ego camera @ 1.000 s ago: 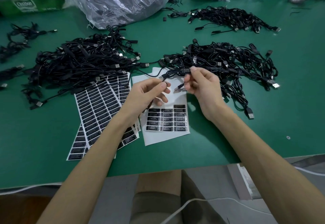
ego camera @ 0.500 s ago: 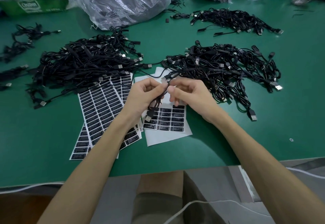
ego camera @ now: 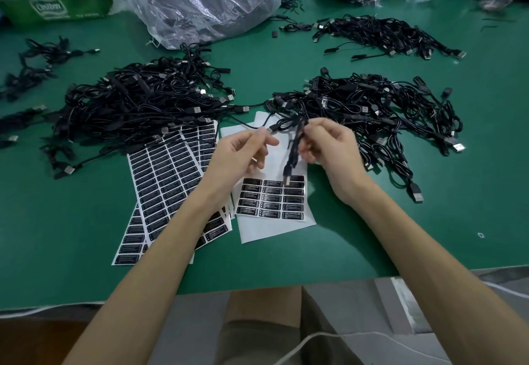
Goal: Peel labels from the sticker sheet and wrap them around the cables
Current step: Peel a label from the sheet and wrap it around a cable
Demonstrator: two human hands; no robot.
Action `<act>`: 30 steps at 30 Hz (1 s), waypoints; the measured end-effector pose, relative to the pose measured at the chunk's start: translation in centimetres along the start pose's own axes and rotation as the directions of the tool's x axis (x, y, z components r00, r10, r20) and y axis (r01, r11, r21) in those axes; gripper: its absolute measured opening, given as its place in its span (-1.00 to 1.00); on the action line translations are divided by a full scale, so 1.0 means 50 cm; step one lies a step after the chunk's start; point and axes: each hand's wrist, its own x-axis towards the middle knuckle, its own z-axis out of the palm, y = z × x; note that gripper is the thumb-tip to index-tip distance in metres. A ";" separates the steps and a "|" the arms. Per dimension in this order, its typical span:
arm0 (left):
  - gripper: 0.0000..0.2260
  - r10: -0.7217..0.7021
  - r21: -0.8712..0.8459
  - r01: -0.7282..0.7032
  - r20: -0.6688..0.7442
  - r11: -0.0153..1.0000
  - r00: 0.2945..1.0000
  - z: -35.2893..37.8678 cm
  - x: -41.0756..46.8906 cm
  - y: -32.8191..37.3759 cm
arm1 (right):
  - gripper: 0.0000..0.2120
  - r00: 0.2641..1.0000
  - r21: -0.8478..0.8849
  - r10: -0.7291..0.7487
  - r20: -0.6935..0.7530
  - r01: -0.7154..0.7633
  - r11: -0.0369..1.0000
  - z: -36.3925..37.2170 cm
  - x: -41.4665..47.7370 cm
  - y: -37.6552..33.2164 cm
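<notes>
The cable (ego camera: 292,151) is held above the partly used sticker sheet (ego camera: 272,228), its free plug end hanging just over the top row of remaining labels. Half a second ago both hands were pressed together on the cable; they have since drawn apart. The left hand (ego camera: 240,155) pinches the cable near one plug. The right hand (ego camera: 329,150) grips the looped section with curled fingers. Whether a label now sits on the cable cannot be seen. The separation suggests a wrap just completed or an inspection. Full sheets (ego camera: 160,181) and cable piles (ego camera: 386,112) lie on the counter (ego camera: 429,236).
</notes>
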 end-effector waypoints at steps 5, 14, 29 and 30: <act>-0.75 0.000 0.000 0.000 -0.010 1.000 1.000 0.000 0.001 0.000 | -0.86 0.989 0.353 0.035 -0.146 0.019 0.936 -0.007 0.001 -0.017; -0.80 0.021 0.091 -0.024 0.030 0.996 0.999 0.005 -0.001 0.002 | -0.87 0.988 0.555 0.093 -0.123 -0.009 0.832 -0.017 -0.007 -0.040; -0.88 0.469 0.487 -0.413 0.009 0.770 0.883 0.022 -0.019 0.031 | -0.61 0.990 0.391 0.079 0.121 -0.120 0.912 0.000 -0.005 -0.018; -0.88 0.523 0.545 -0.444 0.013 0.711 0.852 0.017 -0.012 0.043 | -0.62 0.988 0.384 0.095 0.124 -0.136 0.913 0.001 -0.005 -0.017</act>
